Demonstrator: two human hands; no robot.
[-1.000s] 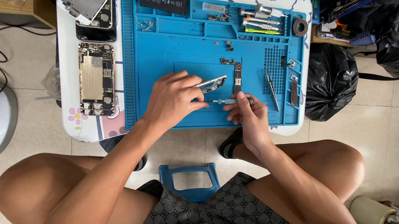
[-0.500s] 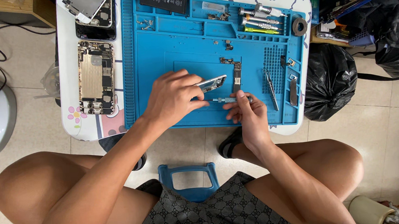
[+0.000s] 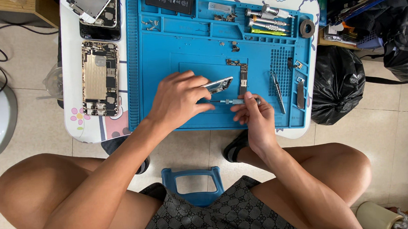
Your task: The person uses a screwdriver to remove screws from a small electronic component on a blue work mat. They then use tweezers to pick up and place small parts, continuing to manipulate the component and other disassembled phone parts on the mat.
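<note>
Left hand (image 3: 177, 102) grips a small metal phone part (image 3: 218, 85) near the centre of the blue work mat (image 3: 163, 60), fingers curled over its near end; the part's long axis runs left-right, far end tilted slightly up. Right hand (image 3: 253, 114) pinches a thin screwdriver (image 3: 234, 101), shaft lying nearly level, tip pointing left toward the left-hand fingers, just below the part. Hands nearly touching. Wrists both come from the near edge of the table (image 3: 72, 89). Tweezers (image 3: 278, 91) lie just right.
</note>
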